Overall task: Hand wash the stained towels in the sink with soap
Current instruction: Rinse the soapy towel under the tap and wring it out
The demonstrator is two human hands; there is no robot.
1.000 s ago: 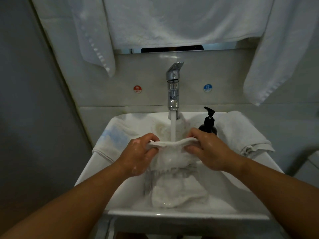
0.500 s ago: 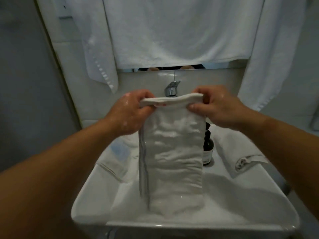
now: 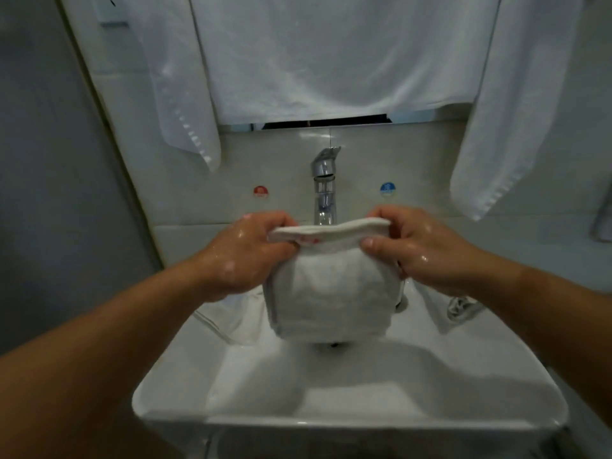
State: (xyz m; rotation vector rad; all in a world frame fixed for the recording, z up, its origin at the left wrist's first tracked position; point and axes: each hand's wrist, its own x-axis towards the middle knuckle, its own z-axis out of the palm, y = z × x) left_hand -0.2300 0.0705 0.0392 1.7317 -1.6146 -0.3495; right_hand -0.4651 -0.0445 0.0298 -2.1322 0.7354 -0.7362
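A wet white towel (image 3: pixel 331 293) hangs over the white sink (image 3: pixel 347 422) in front of the chrome tap (image 3: pixel 326 183). My left hand (image 3: pixel 245 253) pinches its upper left corner and my right hand (image 3: pixel 417 246) pinches its upper right corner, both wet. A small red stain (image 3: pixel 309 240) shows near the top edge by my left fingers. The towel's lower end hangs clear above the basin. The soap bottle is hidden behind the towel and my right hand. No water stream shows below the tap.
White towels hang on the wall above: a wide one (image 3: pixel 331 54), one at the left (image 3: pixel 185 94), one at the right (image 3: pixel 516 111). More towels lie on the sink's left ledge (image 3: pixel 228 323) and right ledge (image 3: pixel 460 306). Red (image 3: pixel 260 191) and blue (image 3: pixel 386 189) dots mark the tiles.
Both hands lifted the towel out of the basin and away from the running water, holding it stretched by the top edge; since half a second ago it has come lower and looks folded shorter.
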